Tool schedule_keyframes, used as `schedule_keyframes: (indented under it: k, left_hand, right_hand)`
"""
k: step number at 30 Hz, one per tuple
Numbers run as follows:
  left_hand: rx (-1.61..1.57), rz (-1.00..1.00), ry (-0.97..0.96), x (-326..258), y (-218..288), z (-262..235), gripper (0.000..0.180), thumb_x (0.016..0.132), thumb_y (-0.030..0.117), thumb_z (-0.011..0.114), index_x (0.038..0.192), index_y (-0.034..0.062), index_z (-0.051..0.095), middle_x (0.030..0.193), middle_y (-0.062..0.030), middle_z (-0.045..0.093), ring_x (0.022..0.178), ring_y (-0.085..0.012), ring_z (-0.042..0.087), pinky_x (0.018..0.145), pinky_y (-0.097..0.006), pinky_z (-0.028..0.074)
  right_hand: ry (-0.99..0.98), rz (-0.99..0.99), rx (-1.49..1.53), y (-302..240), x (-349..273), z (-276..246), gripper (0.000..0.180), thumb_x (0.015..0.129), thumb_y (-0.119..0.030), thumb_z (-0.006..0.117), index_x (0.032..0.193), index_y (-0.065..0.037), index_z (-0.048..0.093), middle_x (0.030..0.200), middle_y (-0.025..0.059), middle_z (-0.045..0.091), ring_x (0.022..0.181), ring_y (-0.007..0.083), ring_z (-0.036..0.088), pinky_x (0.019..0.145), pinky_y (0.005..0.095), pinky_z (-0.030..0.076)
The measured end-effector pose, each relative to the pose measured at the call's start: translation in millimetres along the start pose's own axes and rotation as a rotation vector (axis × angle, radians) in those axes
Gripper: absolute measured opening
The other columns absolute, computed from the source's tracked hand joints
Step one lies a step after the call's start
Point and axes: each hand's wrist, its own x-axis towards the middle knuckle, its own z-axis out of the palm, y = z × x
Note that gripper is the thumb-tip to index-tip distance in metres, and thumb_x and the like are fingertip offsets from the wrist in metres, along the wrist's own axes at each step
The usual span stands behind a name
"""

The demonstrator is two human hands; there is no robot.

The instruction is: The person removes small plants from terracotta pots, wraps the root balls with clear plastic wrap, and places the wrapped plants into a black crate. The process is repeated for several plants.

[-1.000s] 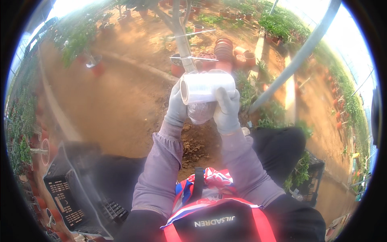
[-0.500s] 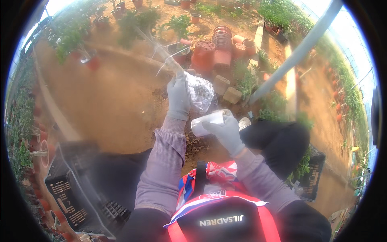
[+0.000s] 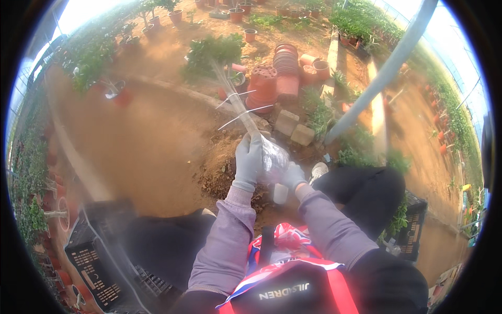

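Note:
My left hand (image 3: 248, 161), in a grey glove, is closed around the base of a small plant's woody stem (image 3: 238, 102). Two white ties stick out from that stem, and its leafy top (image 3: 217, 51) points away from me. Shiny clear film wraps the plant's lower end (image 3: 274, 156) beside my left fingers. My right hand (image 3: 294, 176), also gloved, is pressed against the far side of the wrapped end and closed on a roll of clear film (image 3: 281, 194). Only the roll's pale end shows below the glove; the rest is hidden.
Stacked terracotta-coloured pots (image 3: 263, 83) stand ahead, with two concrete blocks (image 3: 294, 128) nearer. A slanting grey pole (image 3: 384, 73) rises at right. Loose soil (image 3: 225, 178) lies below my hands. Black crates stand at left (image 3: 99, 261) and right (image 3: 413, 227).
The plant and both hands have come lower and nearer to me. My right hand has closed in on the wrapped end, and the film roll has turned so its end faces me.

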Motion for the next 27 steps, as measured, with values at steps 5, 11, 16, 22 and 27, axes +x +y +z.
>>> schedule_keyframes:
  k: [5, 11, 16, 22, 27]
  left_hand:
    - [-0.327, -0.245, -0.152, 6, -20, 6, 0.034, 0.104, 0.030, 0.048, 0.103, 0.0009, 0.064, 0.080, 0.0016, 0.056, 0.072, -0.0069, 0.047, 0.065, -0.024, 0.040]
    - [0.293, 0.108, -0.287, 34, 28, 28, 0.043, 0.105, 0.031, 0.043, 0.124, -0.0045, 0.056, 0.112, -0.0114, 0.064, 0.099, -0.0207, 0.062, 0.084, -0.034, 0.050]
    - [-0.139, 0.098, -0.420, 51, 59, 36, 0.048, 0.106, 0.034, 0.041, 0.137, -0.0012, 0.052, 0.129, -0.0128, 0.061, 0.113, -0.0222, 0.061, 0.101, -0.034, 0.044]
    - [0.076, 0.040, -0.312, 75, 52, 4, 0.043, 0.106, 0.026, 0.045, 0.133, -0.0055, 0.054, 0.131, -0.0147, 0.060, 0.122, -0.0236, 0.057, 0.108, -0.036, 0.043]
    - [0.099, -0.082, -0.362, 84, 7, -2, 0.040, 0.104, 0.024, 0.049, 0.130, -0.0053, 0.058, 0.127, -0.0124, 0.063, 0.119, -0.0201, 0.057, 0.102, -0.033, 0.044]
  right_hand:
    - [-0.262, -0.638, 1.405, -48, -8, -134, 0.033, 0.101, -0.023, 0.058, 0.124, 0.002, 0.060, 0.112, 0.0048, 0.067, 0.098, 0.0098, 0.061, 0.084, 0.0264, 0.052]
    - [0.523, -0.413, 0.794, -88, -87, -193, 0.023, 0.091, -0.022, 0.056, 0.099, -0.001, 0.060, 0.093, 0.0209, 0.068, 0.089, 0.0383, 0.066, 0.077, 0.0447, 0.051]
    - [0.903, -0.479, 0.977, -45, -119, -236, 0.015, 0.089, -0.013, 0.059, 0.094, 0.001, 0.058, 0.083, 0.0189, 0.065, 0.081, 0.0352, 0.067, 0.069, 0.0414, 0.051]
    - [0.970, -0.302, 0.744, 138, -206, -341, 0.022, 0.095, -0.011, 0.056, 0.110, 0.004, 0.061, 0.097, 0.0155, 0.068, 0.087, 0.0221, 0.067, 0.081, 0.0333, 0.054]
    - [0.832, -0.062, 0.539, 309, -314, -389, 0.036, 0.097, -0.021, 0.063, 0.125, 0.000, 0.055, 0.107, 0.0105, 0.069, 0.098, 0.0194, 0.067, 0.091, 0.0320, 0.053]
